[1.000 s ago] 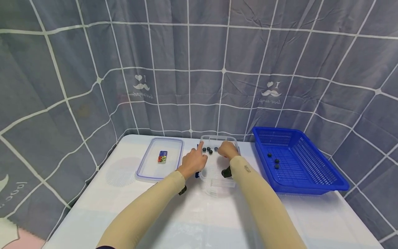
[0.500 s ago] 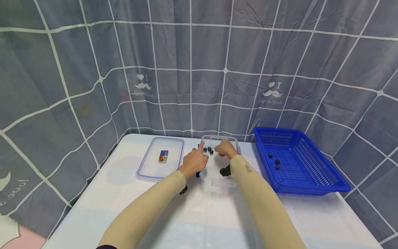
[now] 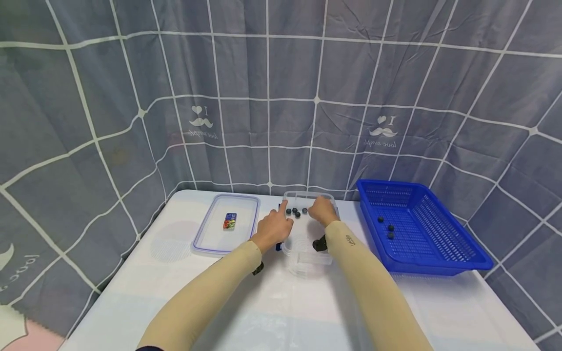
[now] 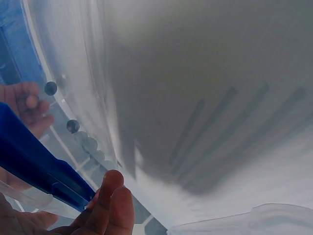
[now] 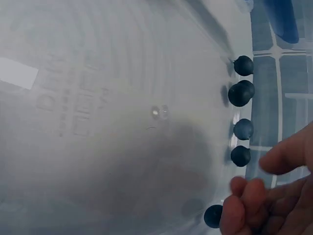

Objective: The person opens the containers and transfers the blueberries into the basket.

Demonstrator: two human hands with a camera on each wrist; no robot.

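Observation:
A clear plastic container (image 3: 303,239) stands on the table in the head view. Dark blueberries (image 3: 297,214) lie toward its far end. My left hand (image 3: 273,226) grips the container's left side, index finger stretched along the rim, beside a blue latch (image 4: 44,161). Inside the container, at the far right, is my right hand (image 3: 322,210). In the right wrist view its thumb (image 5: 286,154) stands apart from loosely bent fingers (image 5: 234,213), and nothing shows between them. One blueberry (image 5: 213,216) sits right at those fingertips; several others line up beyond the thumb.
A blue plastic basket (image 3: 439,265) with three blueberries (image 3: 391,227) stands on the right. Left of the container lies a clear lid (image 3: 204,243) with a blue-edged seal and a small colourful label (image 3: 230,221). A grey checked curtain (image 3: 290,122) hangs behind the table.
My right hand moved left over a blueberry half a second ago, then back right, so that blueberry shows again. The left hand stays at the container's side.

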